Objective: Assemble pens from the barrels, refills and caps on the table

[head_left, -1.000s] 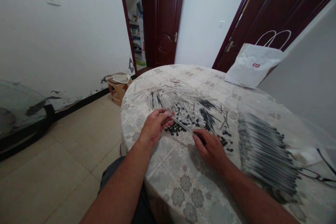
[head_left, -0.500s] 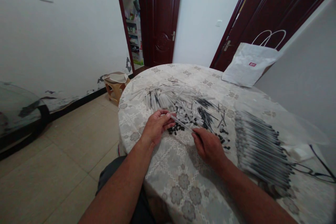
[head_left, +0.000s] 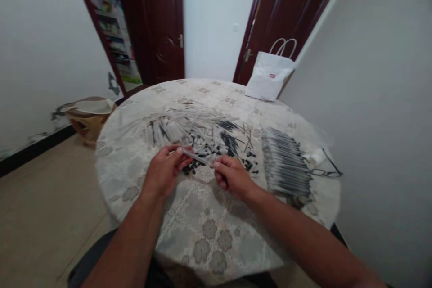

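over the tablecloth (head_left: 189, 220), left hand (head_left: 164, 168) and right hand (head_left: 233, 176) still pinch one tube (head_left: 197, 157), view swung right.

bare hands (head_left: 165, 168) (head_left: 232, 176): 2 | slim translucent stick (head_left: 197, 157) between them: 1 | loose whitish tubes (head_left: 173, 131), thin black rods (head_left: 231, 143), small black pieces (head_left: 190, 170), centre: too many to count | black-framed glasses (head_left: 326, 173), right: 1 pair | white paper bag (head_left: 268, 76), upper right: 1 | dark red wooden doors (head_left: 157, 13) (head_left: 293, 9), top: 2
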`<state>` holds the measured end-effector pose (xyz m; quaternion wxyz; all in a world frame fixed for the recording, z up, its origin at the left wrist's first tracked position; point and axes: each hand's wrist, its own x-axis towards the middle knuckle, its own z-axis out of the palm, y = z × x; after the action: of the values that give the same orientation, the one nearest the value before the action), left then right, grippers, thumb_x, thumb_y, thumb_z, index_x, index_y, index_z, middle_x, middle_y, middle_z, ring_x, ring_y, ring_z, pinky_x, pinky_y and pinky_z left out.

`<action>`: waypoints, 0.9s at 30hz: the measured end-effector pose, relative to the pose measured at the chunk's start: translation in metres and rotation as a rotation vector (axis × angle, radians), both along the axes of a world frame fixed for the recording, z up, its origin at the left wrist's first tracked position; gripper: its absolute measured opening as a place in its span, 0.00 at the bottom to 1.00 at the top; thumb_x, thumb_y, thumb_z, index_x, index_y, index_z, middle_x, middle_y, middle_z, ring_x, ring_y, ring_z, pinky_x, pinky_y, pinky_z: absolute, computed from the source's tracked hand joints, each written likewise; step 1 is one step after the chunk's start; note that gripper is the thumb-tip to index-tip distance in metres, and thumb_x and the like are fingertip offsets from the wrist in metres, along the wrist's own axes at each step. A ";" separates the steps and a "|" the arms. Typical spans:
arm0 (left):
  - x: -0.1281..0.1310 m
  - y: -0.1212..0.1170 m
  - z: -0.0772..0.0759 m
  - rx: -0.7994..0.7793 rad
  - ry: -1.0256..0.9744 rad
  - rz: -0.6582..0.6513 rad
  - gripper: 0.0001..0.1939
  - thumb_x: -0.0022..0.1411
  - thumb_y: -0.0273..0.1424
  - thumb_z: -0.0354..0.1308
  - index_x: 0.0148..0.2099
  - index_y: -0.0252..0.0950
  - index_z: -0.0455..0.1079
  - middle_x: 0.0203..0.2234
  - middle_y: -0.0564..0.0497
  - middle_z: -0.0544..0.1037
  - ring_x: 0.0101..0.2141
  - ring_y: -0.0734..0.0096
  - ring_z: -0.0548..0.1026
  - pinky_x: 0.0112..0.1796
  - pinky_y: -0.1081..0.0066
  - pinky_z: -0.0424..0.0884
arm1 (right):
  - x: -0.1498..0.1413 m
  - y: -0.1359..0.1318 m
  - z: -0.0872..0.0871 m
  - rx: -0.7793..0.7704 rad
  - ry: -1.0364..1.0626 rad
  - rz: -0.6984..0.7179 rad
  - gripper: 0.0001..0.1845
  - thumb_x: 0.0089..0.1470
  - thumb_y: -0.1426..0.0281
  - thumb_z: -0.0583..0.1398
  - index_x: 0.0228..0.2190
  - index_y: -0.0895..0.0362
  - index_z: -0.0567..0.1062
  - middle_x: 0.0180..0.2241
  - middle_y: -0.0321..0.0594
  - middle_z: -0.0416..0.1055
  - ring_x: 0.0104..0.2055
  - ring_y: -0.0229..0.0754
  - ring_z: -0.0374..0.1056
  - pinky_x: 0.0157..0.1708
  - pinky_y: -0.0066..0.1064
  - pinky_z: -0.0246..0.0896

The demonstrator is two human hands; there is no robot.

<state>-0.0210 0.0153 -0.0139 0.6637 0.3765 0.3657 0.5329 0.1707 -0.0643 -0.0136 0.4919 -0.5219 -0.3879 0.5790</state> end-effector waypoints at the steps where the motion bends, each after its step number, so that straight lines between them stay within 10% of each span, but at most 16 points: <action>1: 0.000 0.002 0.000 0.006 0.022 -0.003 0.10 0.60 0.31 0.65 0.42 0.35 0.69 0.42 0.43 0.83 0.44 0.61 0.83 0.50 0.56 0.78 | 0.000 0.002 0.001 -0.019 0.017 -0.001 0.16 0.52 0.55 0.64 0.31 0.53 0.67 0.19 0.25 0.63 0.14 0.30 0.54 0.12 0.22 0.42; 14: 0.003 -0.014 0.007 0.223 0.420 -0.314 0.17 0.53 0.41 0.72 0.42 0.37 0.78 0.41 0.43 0.84 0.40 0.55 0.82 0.43 0.59 0.81 | 0.033 -0.015 0.043 0.628 -1.223 0.247 0.04 0.62 0.70 0.62 0.40 0.55 0.77 0.37 0.41 0.75 0.41 0.42 0.69 0.43 0.31 0.60; 27: -0.017 -0.001 0.018 0.191 0.729 0.009 0.21 0.55 0.49 0.65 0.42 0.38 0.77 0.34 0.48 0.84 0.34 0.57 0.82 0.39 0.64 0.78 | 0.240 -0.032 0.053 0.082 -1.830 -0.192 0.12 0.62 0.71 0.59 0.41 0.59 0.82 0.41 0.49 0.76 0.46 0.47 0.70 0.49 0.33 0.60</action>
<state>-0.0380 0.0145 0.0042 0.4495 0.5999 0.5283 0.3986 0.4104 -0.0959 0.0397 0.0575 -0.7885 -0.6011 -0.1169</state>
